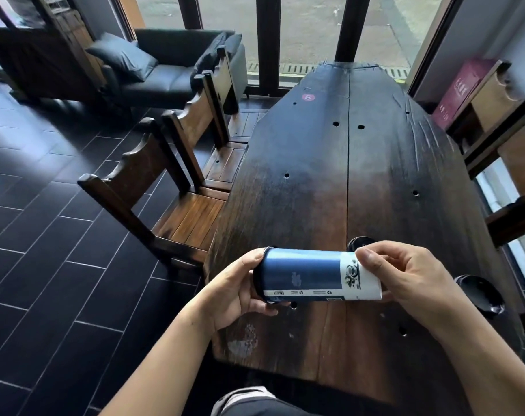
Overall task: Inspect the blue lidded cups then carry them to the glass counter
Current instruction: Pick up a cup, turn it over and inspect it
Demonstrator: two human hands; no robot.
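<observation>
A blue paper cup (309,273) with a white base band and a black lid lies on its side in both hands, above the near end of the long dark wooden table (315,163). My left hand (237,289) grips the lidded end on the left. My right hand (405,274) pinches the white bottom end on the right. A second black lid (360,242) peeks out on the table just behind the held cup. Another black-lidded cup (480,292) stands at the table's right edge, its body mostly hidden.
Two wooden chairs (153,187) line the table's left side, with more wooden seats (507,163) on the right. A dark sofa (165,67) stands at the back left by tall windows. A red number sticker (308,97) marks the far tabletop. Dark tiled floor (45,235) spreads left.
</observation>
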